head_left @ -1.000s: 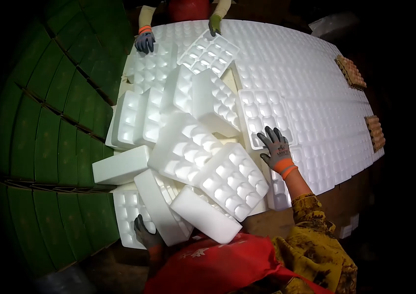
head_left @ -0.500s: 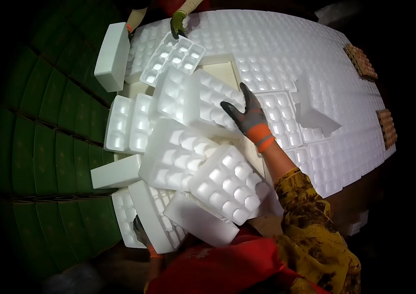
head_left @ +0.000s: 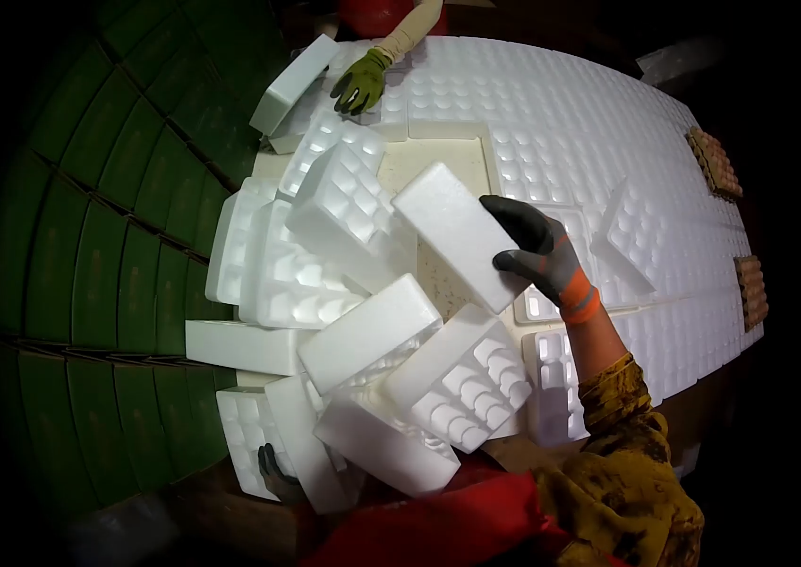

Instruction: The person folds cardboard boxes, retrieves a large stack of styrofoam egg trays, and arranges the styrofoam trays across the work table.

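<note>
My right hand (head_left: 537, 250), in a grey and orange glove, grips the right side of a white foam tray (head_left: 462, 236), which is tilted above the pile with its smooth side showing. My left hand (head_left: 278, 477), low at the left, rests on the edge of another foam tray (head_left: 247, 439); its fingers are partly spread, and part of the hand is hidden beside an upright tray (head_left: 309, 449). Between my hands lie several jumbled foam trays with moulded cups, among them a tilted one (head_left: 372, 333) and one with cups up (head_left: 471, 387).
Green boxes (head_left: 98, 274) are stacked along the left. Rows of foam trays (head_left: 589, 104) cover the right side, with a tilted tray (head_left: 625, 236) on them. Egg trays (head_left: 717, 163) stand at the far right edge. Across the pile is a co-worker's gloved hand (head_left: 360, 83).
My right hand has closed on a foam tray and raised it. Trays in the middle of the pile have shifted and tipped. The co-worker's green-gloved hand has let go of a tray.
</note>
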A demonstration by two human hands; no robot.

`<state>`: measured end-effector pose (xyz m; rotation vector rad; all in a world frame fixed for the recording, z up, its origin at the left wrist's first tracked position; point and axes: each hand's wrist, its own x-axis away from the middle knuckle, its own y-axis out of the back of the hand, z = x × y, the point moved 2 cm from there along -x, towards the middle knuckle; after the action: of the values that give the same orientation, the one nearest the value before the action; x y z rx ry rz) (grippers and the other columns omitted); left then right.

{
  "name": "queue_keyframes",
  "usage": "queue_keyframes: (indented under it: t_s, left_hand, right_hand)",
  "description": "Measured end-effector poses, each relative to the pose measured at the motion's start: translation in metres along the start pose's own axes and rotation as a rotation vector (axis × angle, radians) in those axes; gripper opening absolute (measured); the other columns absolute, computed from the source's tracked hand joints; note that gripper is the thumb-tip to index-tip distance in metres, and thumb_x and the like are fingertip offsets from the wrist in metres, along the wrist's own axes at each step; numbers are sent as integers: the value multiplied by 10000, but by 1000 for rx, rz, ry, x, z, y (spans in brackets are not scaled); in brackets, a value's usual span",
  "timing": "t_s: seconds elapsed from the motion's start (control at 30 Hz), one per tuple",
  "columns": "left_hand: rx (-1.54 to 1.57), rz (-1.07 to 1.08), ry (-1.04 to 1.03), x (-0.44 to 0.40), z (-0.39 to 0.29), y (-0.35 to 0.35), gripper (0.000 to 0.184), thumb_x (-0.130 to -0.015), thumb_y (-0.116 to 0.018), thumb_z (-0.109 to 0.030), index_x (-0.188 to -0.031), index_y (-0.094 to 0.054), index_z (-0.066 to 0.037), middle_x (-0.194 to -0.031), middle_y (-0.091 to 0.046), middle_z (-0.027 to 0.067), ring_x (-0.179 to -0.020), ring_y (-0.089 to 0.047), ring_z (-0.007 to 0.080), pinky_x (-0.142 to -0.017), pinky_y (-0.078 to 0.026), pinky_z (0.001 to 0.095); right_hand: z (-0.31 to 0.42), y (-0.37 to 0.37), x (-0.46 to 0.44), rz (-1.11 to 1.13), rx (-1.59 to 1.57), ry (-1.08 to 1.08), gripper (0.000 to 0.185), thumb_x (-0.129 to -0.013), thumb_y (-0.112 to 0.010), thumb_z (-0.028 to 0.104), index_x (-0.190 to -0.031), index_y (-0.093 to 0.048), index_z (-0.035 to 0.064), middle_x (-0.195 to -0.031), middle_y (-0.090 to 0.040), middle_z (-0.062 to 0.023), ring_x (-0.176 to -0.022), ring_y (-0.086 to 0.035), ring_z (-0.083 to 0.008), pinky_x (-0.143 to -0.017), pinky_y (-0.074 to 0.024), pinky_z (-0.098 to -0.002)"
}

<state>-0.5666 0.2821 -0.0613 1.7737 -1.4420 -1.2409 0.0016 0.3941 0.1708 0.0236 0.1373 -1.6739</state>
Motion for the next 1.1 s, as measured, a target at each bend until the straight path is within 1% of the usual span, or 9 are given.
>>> queue_keyframes:
  t_s: [0.17,0.2,0.27,0.5,0.6,0.67,0.73,0.93,1.1]
  left_hand:
    - [-19,59,94,6,-13,12,806,-763,-730,-492,-1379,-520,-18,-1355,-532,305,-1248,-507,483,-1034,-438,537]
    - [-17,55,84,6,-7,8,801,-762,-734,-482,-1380,-520,-20,-1359,-530,303,-1249,-507,482,-1034,-438,535]
    - [-19,42,62,13,7,1,792,-759,-740,-461,-1381,-521,-24,-1366,-526,301,-1251,-507,478,-1035,-439,532]
    - [-86,82,38,21,36,-16,747,-734,-794,-352,-1373,-552,-50,-1409,-496,272,-1300,-475,444,-1061,-430,505]
    - [-66,92,69,12,19,-19,743,-733,-795,-346,-1372,-554,-52,-1411,-496,269,-1302,-473,442,-1062,-429,503]
    - [-60,97,89,7,10,-21,741,-732,-796,-341,-1371,-556,-54,-1411,-495,267,-1303,-473,440,-1063,-429,502]
    - [-57,104,102,5,4,-22,739,-731,-797,-337,-1371,-557,-55,-1412,-495,266,-1305,-472,438,-1064,-429,500]
    - [-65,116,119,-2,-4,-23,733,-728,-799,-325,-1369,-561,-60,-1415,-493,261,-1309,-469,433,-1067,-428,496]
    - [-68,122,124,-4,-7,-20,729,-725,-801,-314,-1367,-565,-63,-1417,-492,256,-1313,-467,429,-1069,-427,493]
  right_hand:
    - [-14,20,-40,-156,373,240,614,-745,-559,-86,-1346,-580,39,-1284,-626,-76,-1191,-576,-186,-1032,-457,-324]
    - [-26,15,-53,-145,393,234,580,-766,-554,-49,-1325,-608,96,-1276,-638,-81,-1184,-586,-241,-1044,-456,-364]
    - [-71,25,-86,-64,966,474,553,-791,-531,-23,-1307,-630,151,-1275,-637,-108,-1180,-578,-334,-1065,-442,-417]
    - [-179,78,-115,-377,902,100,328,-812,-542,-16,-1099,-659,92,-1041,-697,-123,-1003,-644,-317,-901,-524,-388]
    - [-170,74,-113,-295,633,5,426,-816,-507,12,-1205,-649,109,-1005,-696,-119,-1042,-645,-291,-933,-505,-370]
    - [-180,58,-113,-230,442,152,550,-834,-581,84,-1380,-540,141,-1201,-629,-151,-1092,-616,-285,-1005,-473,-377]
    - [-157,33,-108,-231,695,80,576,-855,-681,139,-1404,-506,132,-1270,-584,-166,-1112,-603,-276,-1015,-472,-373]
    - [-151,9,-89,-134,279,-55,512,-911,-694,129,-1394,-524,108,-1298,-598,-91,-1141,-585,-223,-982,-500,-348]
    - [-136,40,-86,-105,832,334,559,-852,-609,28,-1397,-540,131,-1128,-652,-175,-1044,-567,-401,-915,-480,-462]
